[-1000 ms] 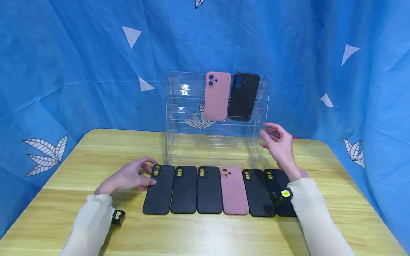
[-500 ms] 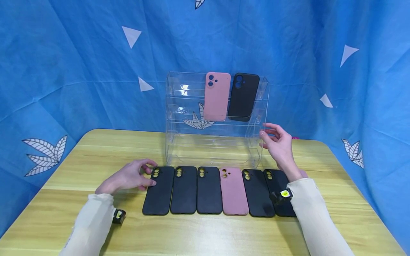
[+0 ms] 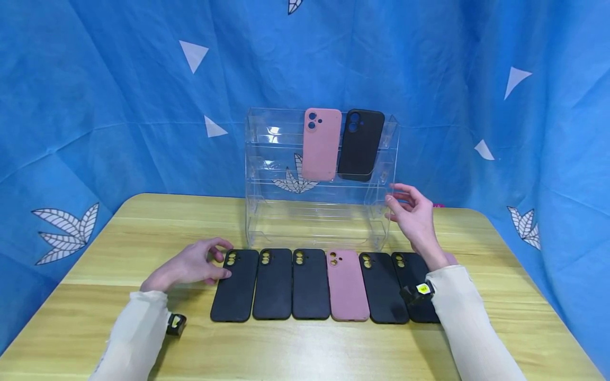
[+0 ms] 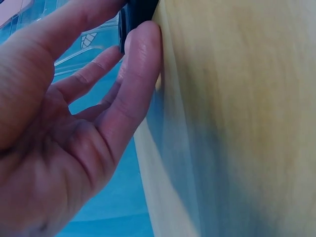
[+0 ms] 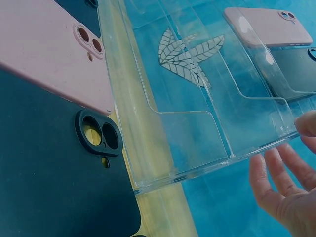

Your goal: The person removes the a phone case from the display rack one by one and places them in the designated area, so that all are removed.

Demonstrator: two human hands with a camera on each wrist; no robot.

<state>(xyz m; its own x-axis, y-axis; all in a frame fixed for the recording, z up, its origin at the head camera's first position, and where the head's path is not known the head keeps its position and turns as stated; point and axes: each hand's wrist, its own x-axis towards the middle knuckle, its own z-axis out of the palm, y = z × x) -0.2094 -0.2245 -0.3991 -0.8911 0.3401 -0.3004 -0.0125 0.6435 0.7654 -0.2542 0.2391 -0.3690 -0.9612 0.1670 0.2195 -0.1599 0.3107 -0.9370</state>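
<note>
Several phone cases lie in a row on the table. My left hand pinches the upper left edge of the leftmost black phone case, thumb on its face. In the left wrist view that black case shows only as a dark corner at the fingertips. Behind the row stands a clear tiered display rack. My right hand holds the rack's right side edge; the right wrist view shows the thumb in front and the other fingers spread along the edge.
A pink phone case and a black one stand in the rack's upper tiers, the black one tilted. The row includes one pink case. A blue patterned cloth hangs behind the wooden table.
The leftmost black case and the left hand have shifted slightly toward the front, so the case's upper end now lines up closely with its neighbour's. The right hand stays at the rack's side.
</note>
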